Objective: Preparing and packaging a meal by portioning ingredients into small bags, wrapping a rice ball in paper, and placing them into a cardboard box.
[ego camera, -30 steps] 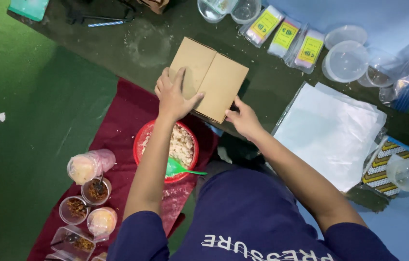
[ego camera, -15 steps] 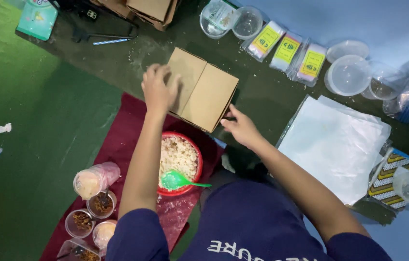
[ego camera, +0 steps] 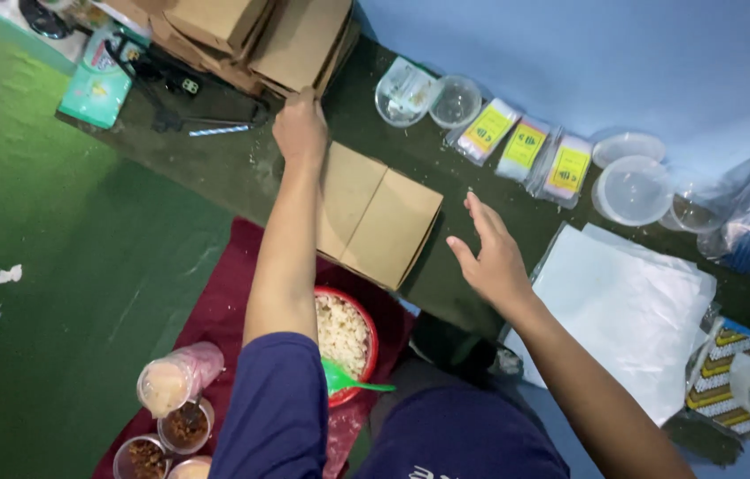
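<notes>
A closed brown cardboard box lies on the dark green mat in front of me. My left hand stretches past it to a stack of brown cardboard boxes at the back. Its curled fingers touch the lower edge of one box, and the grip itself is hidden. My right hand hovers to the right of the closed box with fingers spread and nothing in it. Under my left arm sits a red bowl of pale, rice-like food with a green spoon.
A maroon cloth carries the bowl and several small cups of toppings. White sheets lie at the right. Clear plastic tubs and lids, yellow-labelled sachets and a teal packet line the back.
My left hand left the closed box and reached forward to the stack of boxes. My right hand let go of the box's edge and lifted off, fingers spreading. The view tilted up.
</notes>
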